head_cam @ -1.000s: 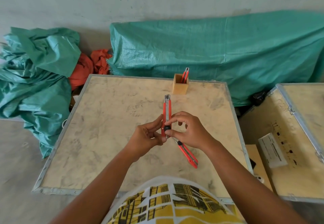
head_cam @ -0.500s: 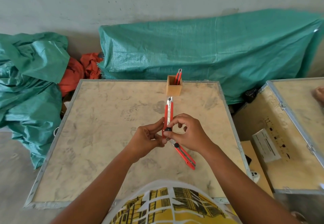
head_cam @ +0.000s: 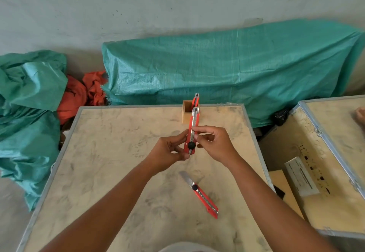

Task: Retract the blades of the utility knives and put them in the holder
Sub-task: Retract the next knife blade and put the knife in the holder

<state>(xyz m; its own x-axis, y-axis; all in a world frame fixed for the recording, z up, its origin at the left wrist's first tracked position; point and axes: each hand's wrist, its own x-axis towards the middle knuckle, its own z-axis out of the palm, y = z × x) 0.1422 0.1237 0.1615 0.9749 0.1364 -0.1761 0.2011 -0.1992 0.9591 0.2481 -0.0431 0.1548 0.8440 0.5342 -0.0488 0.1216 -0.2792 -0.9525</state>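
Both hands meet over the middle of the pale, smudged wooden bench with a grey metal rim, clamped together on one red plastic utility knife with a black round slider knob. The left hand pinches the knife's lower end from the left, thumb and fingers closed against its edge near the knob. The right hand grips it from the right, its fingertips pressed on the body just above the knob. The knife stands nearly upright between them, its metal tip pointing away from the person; whether any blade shows at that tip cannot be told. Just beyond the tip, at the bench's far edge, sits a small square wooden holder with another red knife standing in it. Nearer the person than the hands, below the right wrist, a second red utility knife with its silver blade extended lies flat on the bench, untouched, blade end angled toward the left hand.
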